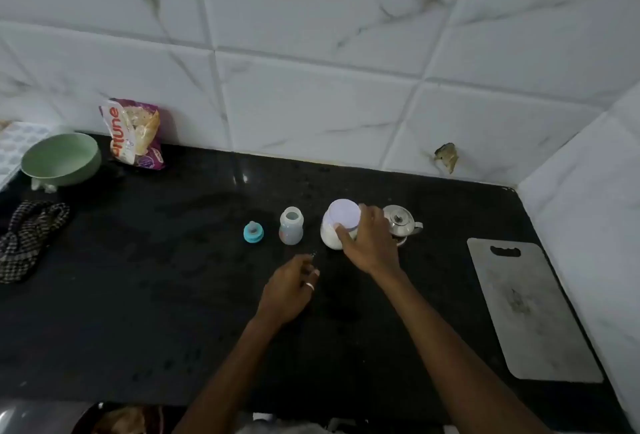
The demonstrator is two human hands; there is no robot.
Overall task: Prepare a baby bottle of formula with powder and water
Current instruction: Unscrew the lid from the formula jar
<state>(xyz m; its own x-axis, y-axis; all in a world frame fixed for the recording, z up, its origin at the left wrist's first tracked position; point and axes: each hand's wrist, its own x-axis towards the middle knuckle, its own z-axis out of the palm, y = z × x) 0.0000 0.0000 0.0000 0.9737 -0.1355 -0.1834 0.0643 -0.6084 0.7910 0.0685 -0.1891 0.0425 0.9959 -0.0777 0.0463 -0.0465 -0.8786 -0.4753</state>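
A small clear baby bottle [291, 226] stands open on the black counter [138, 277], its teal nipple cap [253, 232] lying just to its left. Right of the bottle stands a glass jar of white powder [334, 229] with a pale lilac lid. My right hand [369, 243] grips the jar from the right side, thumb across its front and fingers round the back. A small steel kettle [401, 222] sits behind that hand, partly hidden. My left hand [289, 289] hovers over the counter in front of the bottle, fingers loosely curled and holding nothing, a ring on one finger.
A green bowl [60, 159] and a purple snack packet [136, 133] stand at the back left by the tiled wall. A checked cloth [26, 239] lies at the left edge. A grey cutting board [530, 309] lies flat at the right.
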